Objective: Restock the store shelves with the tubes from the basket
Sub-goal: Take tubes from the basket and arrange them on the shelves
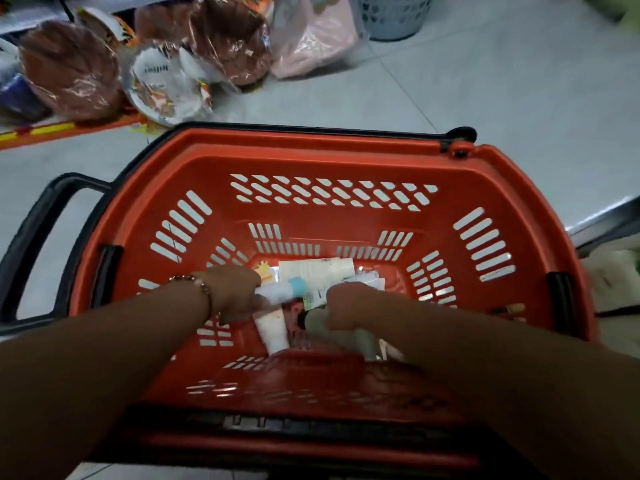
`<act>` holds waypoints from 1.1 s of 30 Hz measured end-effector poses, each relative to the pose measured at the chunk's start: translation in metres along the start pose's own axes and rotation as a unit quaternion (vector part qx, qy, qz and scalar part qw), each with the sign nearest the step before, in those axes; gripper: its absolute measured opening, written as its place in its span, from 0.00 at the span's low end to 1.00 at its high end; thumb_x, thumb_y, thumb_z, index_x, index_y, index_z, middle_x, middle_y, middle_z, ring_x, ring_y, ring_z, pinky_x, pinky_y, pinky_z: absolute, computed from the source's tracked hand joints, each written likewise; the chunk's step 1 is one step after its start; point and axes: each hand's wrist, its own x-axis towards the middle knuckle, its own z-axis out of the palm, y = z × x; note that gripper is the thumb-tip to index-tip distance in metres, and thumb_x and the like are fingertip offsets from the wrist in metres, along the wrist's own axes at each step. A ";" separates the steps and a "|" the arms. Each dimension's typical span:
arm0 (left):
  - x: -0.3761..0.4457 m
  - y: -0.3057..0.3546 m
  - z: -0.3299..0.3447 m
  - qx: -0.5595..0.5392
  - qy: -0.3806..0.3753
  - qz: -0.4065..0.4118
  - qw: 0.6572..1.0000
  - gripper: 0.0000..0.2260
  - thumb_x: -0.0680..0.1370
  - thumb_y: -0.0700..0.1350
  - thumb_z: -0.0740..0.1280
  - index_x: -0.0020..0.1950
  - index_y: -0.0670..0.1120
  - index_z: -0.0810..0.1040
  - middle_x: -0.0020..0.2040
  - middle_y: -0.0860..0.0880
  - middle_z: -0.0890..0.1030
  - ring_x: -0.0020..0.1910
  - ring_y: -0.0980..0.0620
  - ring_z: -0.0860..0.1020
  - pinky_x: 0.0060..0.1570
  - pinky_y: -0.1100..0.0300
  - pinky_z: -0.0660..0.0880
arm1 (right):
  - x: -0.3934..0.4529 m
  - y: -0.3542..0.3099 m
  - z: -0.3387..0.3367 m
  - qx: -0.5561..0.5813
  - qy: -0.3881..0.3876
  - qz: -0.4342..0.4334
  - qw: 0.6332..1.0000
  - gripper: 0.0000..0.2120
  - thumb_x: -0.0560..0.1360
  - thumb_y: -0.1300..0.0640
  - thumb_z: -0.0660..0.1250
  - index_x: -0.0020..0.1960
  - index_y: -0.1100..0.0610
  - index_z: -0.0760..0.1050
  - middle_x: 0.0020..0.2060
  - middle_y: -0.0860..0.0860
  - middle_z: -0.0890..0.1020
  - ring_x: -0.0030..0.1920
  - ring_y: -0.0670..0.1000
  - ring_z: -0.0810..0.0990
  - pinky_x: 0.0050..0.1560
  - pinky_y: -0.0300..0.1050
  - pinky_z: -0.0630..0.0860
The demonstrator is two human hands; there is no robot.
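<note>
Pale grey floor tiles (485, 81) surround an orange slotted basket (332, 157) with black handles. Tubes lie heaped at its bottom: a white one (313, 268) with a barcode and small print too blurred to read. The left hand (232, 289) grips a white tube with a light-blue cap (280, 291); the right hand (349, 304) curls round a pale tube (315, 318). Wrapped goods (166, 84) nearby show illegible lettering.
</note>
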 end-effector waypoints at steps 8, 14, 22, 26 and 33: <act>-0.071 0.015 -0.038 -0.529 0.059 -0.039 0.845 0.19 0.83 0.55 0.59 0.58 0.40 0.75 0.42 0.44 0.81 0.35 0.50 0.79 0.28 0.63 0.73 | -0.102 0.046 -0.085 0.230 0.003 0.097 0.968 0.12 0.78 0.53 0.65 0.54 0.62 0.77 0.46 0.56 0.81 0.40 0.54 0.80 0.40 0.44 0.76; -0.165 0.079 -0.086 -0.778 0.034 0.066 0.624 0.13 0.81 0.57 0.63 0.49 0.48 0.78 0.33 0.48 0.83 0.40 0.48 0.79 0.48 0.50 0.76 | -0.258 0.055 -0.100 0.562 0.076 0.114 0.816 0.09 0.79 0.56 0.64 0.52 0.62 0.77 0.34 0.56 0.84 0.29 0.52 0.82 0.27 0.42 0.79; -0.263 0.194 -0.125 -0.841 -0.061 0.251 0.476 0.14 0.75 0.56 0.67 0.51 0.46 0.81 0.49 0.41 0.82 0.52 0.38 0.79 0.46 0.46 0.80 | -0.393 0.066 -0.037 0.798 0.139 -0.015 0.587 0.14 0.80 0.57 0.60 0.49 0.62 0.82 0.35 0.54 0.85 0.30 0.48 0.83 0.29 0.38 0.79; -0.271 0.240 -0.130 -0.809 -0.072 0.278 0.513 0.16 0.74 0.57 0.67 0.50 0.45 0.81 0.46 0.41 0.82 0.46 0.41 0.79 0.45 0.50 0.79 | -0.422 0.103 -0.001 0.839 0.146 -0.086 0.517 0.13 0.77 0.57 0.63 0.58 0.55 0.83 0.48 0.57 0.84 0.36 0.53 0.84 0.32 0.43 0.81; -0.291 0.319 -0.165 -0.742 -0.084 0.342 0.571 0.17 0.79 0.59 0.61 0.46 0.47 0.82 0.47 0.41 0.83 0.47 0.42 0.81 0.63 0.38 0.71 | -0.499 0.143 0.018 0.800 0.249 -0.100 0.538 0.17 0.73 0.62 0.61 0.54 0.55 0.85 0.51 0.54 0.85 0.43 0.52 0.86 0.36 0.43 0.81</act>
